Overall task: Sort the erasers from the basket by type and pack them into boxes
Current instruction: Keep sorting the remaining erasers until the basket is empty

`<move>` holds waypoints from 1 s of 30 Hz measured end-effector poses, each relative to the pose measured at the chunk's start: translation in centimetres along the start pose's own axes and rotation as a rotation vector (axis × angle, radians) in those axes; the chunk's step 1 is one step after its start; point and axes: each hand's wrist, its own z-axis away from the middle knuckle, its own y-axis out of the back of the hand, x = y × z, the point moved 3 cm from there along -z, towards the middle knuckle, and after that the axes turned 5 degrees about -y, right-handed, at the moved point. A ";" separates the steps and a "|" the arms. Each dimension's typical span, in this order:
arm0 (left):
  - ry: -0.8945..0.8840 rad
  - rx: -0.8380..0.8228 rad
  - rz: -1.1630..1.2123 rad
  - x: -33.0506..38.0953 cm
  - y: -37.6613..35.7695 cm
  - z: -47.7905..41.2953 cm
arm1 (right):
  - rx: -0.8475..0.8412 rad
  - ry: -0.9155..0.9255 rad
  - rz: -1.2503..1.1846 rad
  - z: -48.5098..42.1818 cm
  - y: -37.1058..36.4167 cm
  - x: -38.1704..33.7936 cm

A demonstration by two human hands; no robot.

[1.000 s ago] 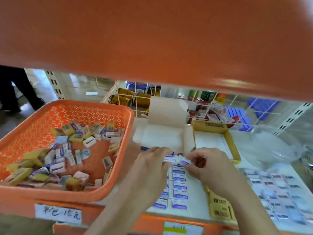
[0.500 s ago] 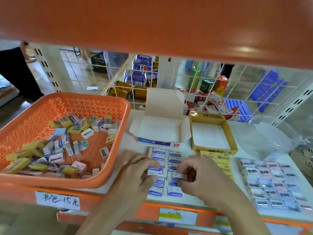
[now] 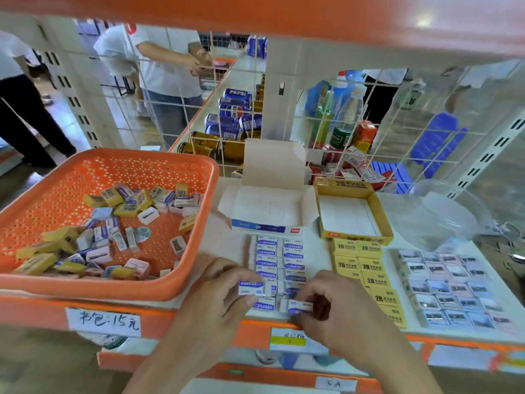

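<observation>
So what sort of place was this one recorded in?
Most likely a small shop: a handwritten price label on the orange shelf edge, Pepsi cans stocked behind a wire grid, erasers laid in rows.

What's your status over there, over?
Hands busy: left hand pinches blue-white eraser; right hand pinches second eraser. Behind, white box and yellow box empty. Nothing blocking them.

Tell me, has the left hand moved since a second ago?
Yes. The left hand has drawn back from the open white box toward the shelf's front edge.
</observation>
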 end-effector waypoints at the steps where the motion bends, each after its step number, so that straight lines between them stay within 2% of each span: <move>1: 0.006 -0.004 -0.009 -0.1 0.0 0.1 | 0.020 0.009 0.025 0.0 -0.1 0.0; 10: -0.006 -0.020 -0.029 -0.2 0.0 0.1 | 0.127 -0.010 0.005 0.4 -0.5 -0.1; 17: 0.026 0.058 -0.025 -0.3 0.0 -0.1 | 0.145 0.053 -0.106 0.3 0.0 -2.0; 19: 0.055 0.054 0.029 -0.3 0.2 -0.2 | 0.141 0.062 -0.138 0.1 0.0 -2.3; 23: 0.151 0.042 0.433 0.4 0.1 -0.5 | 0.114 0.061 -0.233 -0.1 -0.1 -2.8; 25: 0.219 0.098 0.540 0.9 -0.1 -0.8 | 0.105 0.050 -0.239 -0.2 0.0 -2.8; 28: 0.275 0.163 0.582 0.8 -0.5 -1.1 | 0.104 0.007 -0.264 -0.3 0.4 -2.7; 30: 0.225 0.159 0.461 0.7 -0.6 -1.1 | 0.127 -0.030 -0.270 -0.3 0.7 -2.3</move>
